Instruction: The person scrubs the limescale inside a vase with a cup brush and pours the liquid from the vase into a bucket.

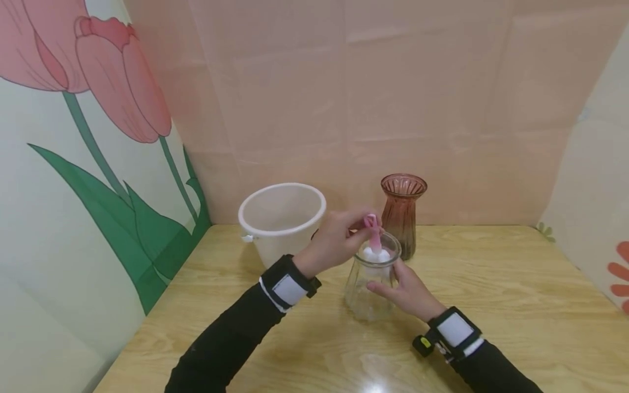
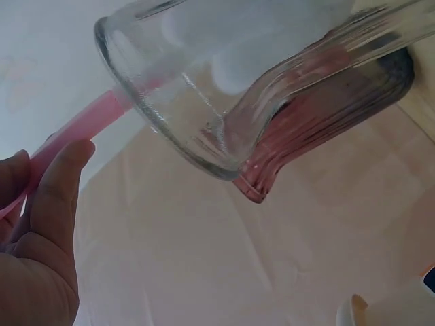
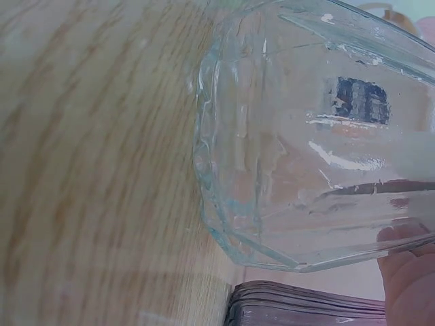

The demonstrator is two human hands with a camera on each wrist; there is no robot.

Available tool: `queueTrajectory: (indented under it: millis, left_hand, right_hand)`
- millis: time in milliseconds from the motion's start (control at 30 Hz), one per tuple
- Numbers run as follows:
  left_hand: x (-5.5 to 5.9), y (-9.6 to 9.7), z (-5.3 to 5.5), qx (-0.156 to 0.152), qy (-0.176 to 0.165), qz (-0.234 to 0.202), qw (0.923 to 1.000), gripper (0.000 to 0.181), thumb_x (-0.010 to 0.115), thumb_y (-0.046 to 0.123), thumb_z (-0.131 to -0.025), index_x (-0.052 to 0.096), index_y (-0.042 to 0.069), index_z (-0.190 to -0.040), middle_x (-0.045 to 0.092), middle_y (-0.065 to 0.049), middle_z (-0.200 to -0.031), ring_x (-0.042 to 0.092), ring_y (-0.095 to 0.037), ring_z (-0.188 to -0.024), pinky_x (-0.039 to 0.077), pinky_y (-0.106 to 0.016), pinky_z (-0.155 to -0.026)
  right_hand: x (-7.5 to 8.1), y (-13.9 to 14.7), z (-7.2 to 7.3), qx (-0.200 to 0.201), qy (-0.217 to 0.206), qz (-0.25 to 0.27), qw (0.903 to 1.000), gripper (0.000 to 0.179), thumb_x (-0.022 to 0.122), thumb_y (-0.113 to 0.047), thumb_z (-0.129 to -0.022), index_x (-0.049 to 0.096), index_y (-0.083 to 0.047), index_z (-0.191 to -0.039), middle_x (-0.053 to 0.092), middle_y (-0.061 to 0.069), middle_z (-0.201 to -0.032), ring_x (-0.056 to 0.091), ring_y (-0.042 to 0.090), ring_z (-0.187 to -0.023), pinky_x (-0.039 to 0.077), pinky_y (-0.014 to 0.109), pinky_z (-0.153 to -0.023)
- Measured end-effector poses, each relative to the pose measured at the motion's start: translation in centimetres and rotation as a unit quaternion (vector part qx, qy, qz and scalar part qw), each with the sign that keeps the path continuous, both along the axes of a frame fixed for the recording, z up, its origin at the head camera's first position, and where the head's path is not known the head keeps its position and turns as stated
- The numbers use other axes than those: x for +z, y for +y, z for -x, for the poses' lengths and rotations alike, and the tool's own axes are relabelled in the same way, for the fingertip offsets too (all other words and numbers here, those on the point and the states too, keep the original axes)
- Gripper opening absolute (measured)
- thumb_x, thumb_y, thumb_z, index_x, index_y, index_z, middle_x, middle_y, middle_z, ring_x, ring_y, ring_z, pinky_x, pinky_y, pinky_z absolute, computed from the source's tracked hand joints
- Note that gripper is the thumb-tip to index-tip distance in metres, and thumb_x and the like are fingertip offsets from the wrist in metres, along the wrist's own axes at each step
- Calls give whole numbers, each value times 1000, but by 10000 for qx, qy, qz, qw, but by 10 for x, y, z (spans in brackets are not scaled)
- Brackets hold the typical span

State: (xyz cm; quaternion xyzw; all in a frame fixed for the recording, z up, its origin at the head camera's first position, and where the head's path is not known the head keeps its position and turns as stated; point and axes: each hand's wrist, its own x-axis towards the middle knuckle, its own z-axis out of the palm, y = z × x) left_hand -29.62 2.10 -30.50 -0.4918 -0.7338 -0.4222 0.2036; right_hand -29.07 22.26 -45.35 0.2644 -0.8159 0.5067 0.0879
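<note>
A clear glass vase point(image 1: 361, 292) stands on the table, its wide mouth facing up. My left hand point(image 1: 339, 237) is above the rim and pinches the pink handle point(image 1: 373, 226) of a bottle brush. The brush's white, rounded sponge head point(image 1: 376, 255) sits inside the vase neck; through the glass in the left wrist view, the white head point(image 2: 234, 64) shows below the rim. On the vase's right side, my right hand point(image 1: 413, 292) holds the glass, thumb across the front. In the right wrist view its fingertips point(image 3: 404, 238) lie along the vase wall.
Close behind the clear vase stands a reddish-brown ribbed glass vase point(image 1: 404, 210). A white bucket point(image 1: 282, 231) is at the back left, partly behind my left hand. The wooden table point(image 1: 491, 284) meets a pink-covered wall point(image 1: 417, 82) at the back.
</note>
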Motion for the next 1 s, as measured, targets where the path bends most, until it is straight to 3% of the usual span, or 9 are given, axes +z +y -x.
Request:
queueTrajectory:
  millis: [233,500,667,867,1000]
  left_hand:
    - [-13,7,8,-154,-557,308,9979,8,65,-3,-90,61,3,-94,65,-5,-86,63,-9,-83,51,-17,-77]
    - [-25,16,15,-254,-1070,983,9891,10,63,-1,-92,59,7,-95,61,-3,-92,60,-7,-90,48,-14,-81]
    - [-32,21,18,19,-852,1531,9845,11,66,5,-92,58,12,-95,61,3,-86,57,-1,-83,46,-11,-75]
    - [-29,26,19,257,-399,2169,9750,13,66,8,-92,55,14,-93,58,6,-84,55,-3,-79,43,-12,-71]
    - [-26,28,18,306,-520,2458,9674,12,63,8,-94,53,14,-93,57,4,-82,55,-4,-78,43,-12,-69]
  right_hand:
    - [-6,1,-1,80,-64,95,9999,84,73,-19,-88,21,-21,-154,34,14,-152,31,36,-136,27,64,-103]
    - [-6,-1,-2,18,12,33,10000,86,74,-20,-88,19,-21,-155,34,12,-153,31,33,-136,29,61,-104]
    - [-4,-3,-1,76,155,-67,9998,90,74,-20,-88,15,-22,-156,31,12,-154,29,34,-137,28,60,-105]
    - [-1,-2,0,144,215,-32,9997,91,74,-19,-88,14,-26,-156,26,8,-157,25,32,-140,24,60,-107]
    - [0,-1,-1,131,137,-18,9998,91,73,-20,-88,13,-28,-156,24,7,-158,22,32,-141,22,60,-108]
